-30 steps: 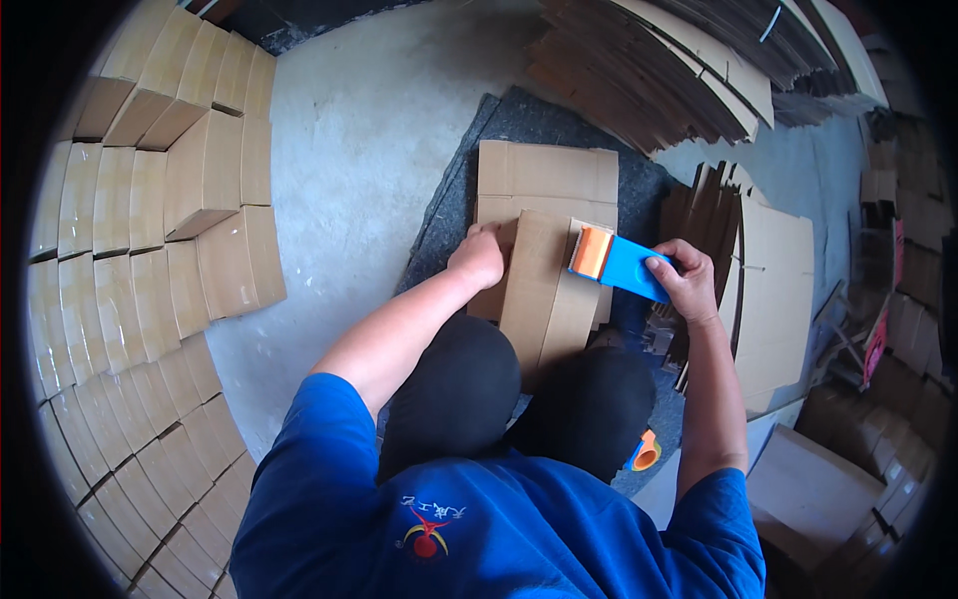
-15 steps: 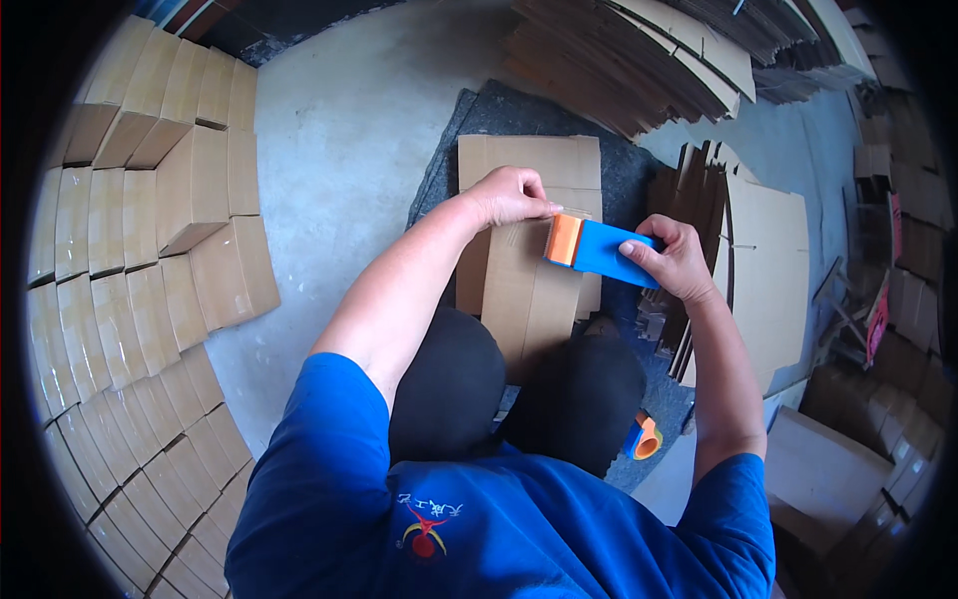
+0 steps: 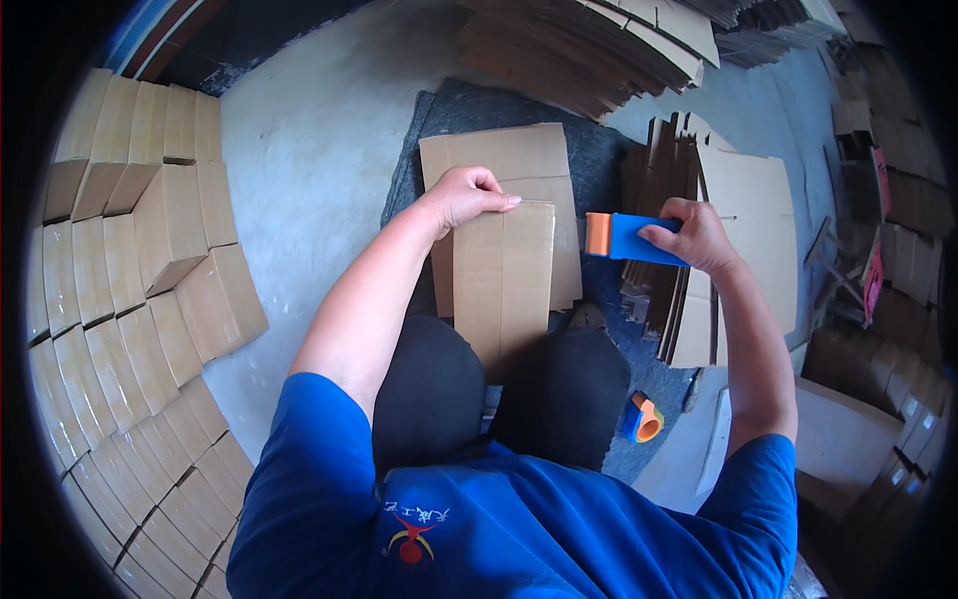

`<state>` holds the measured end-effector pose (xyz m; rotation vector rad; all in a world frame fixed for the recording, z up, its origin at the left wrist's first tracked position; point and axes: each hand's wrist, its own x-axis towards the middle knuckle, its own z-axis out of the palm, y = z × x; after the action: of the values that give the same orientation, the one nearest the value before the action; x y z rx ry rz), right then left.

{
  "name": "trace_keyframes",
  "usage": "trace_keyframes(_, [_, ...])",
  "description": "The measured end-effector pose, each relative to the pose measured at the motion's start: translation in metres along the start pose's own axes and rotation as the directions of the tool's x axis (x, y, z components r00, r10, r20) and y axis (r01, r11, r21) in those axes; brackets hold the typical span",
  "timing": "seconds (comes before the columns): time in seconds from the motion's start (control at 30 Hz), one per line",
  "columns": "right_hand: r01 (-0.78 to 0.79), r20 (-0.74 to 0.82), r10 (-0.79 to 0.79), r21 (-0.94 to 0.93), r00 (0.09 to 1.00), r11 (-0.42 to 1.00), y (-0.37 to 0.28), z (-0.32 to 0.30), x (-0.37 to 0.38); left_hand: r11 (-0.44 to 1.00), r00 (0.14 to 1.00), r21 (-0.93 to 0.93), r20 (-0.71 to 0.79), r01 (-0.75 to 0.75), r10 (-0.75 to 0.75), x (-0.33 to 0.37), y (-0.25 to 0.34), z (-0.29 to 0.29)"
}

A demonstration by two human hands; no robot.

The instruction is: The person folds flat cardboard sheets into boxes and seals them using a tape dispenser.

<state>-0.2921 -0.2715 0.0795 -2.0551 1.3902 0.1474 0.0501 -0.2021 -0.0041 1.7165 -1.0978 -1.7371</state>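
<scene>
A narrow brown cardboard box (image 3: 502, 275) stands between my knees, its long face turned up. At its far edge my left hand (image 3: 464, 202) is closed in a pinch, thumb and fingertips on the edge near the middle. A thin shiny line, perhaps clear tape, runs along that edge by the fingertips. Off to the right of the box, my right hand (image 3: 694, 237) grips a blue tape dispenser (image 3: 637, 238). The dispenser's orange front end points left toward the box, with a gap between them.
Under the box lies a flat cardboard sheet (image 3: 499, 155) on a dark mat (image 3: 469, 100). A second orange and blue tape dispenser (image 3: 647, 419) rests by my right knee. Flattened cartons (image 3: 753, 250) lean at right, more (image 3: 589, 60) beyond. Stacked boxes (image 3: 120, 329) line the left.
My right hand has drawn the tape dispenser away from the box to the right. The box has straightened slightly. My left hand stays pinched at its far edge; the whole view has shifted a little.
</scene>
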Motion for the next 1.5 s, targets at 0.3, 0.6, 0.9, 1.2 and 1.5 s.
trace_keyframes(0.3, [-0.002, -0.224, -0.072, -0.315, 0.972, 0.949, -0.107, 0.081, -0.02, 0.98, 0.992, -0.163, -0.076, -0.11, 0.099, 0.001, -0.028, 0.005])
trace_keyframes(0.6, [0.149, -0.221, -0.312, -0.542, 0.924, 0.827, -0.061, 0.179, 0.019, 0.69, 0.893, -0.719, -0.252, 0.085, -0.373, 0.018, -0.11, 0.009])
trace_keyframes(0.9, [-0.16, -0.343, 0.124, -0.078, 0.931, 0.984, -0.048, 0.095, -0.017, 0.899, 0.595, 0.336, -0.796, 0.279, 0.113, -0.033, -0.064, -0.016])
trace_keyframes(1.2, [0.48, -0.528, -0.036, 0.739, 0.849, 0.473, -0.054, 0.025, -0.137, 0.832, 0.977, -0.539, 0.075, -0.129, 0.2, -0.159, 0.059, 0.071])
trace_keyframes(1.5, [0.478, -0.417, -0.305, 0.417, 0.857, 0.773, -0.087, 0.01, -0.205, 0.678, 0.933, -0.686, -0.003, -0.264, 0.361, -0.257, 0.062, 0.111])
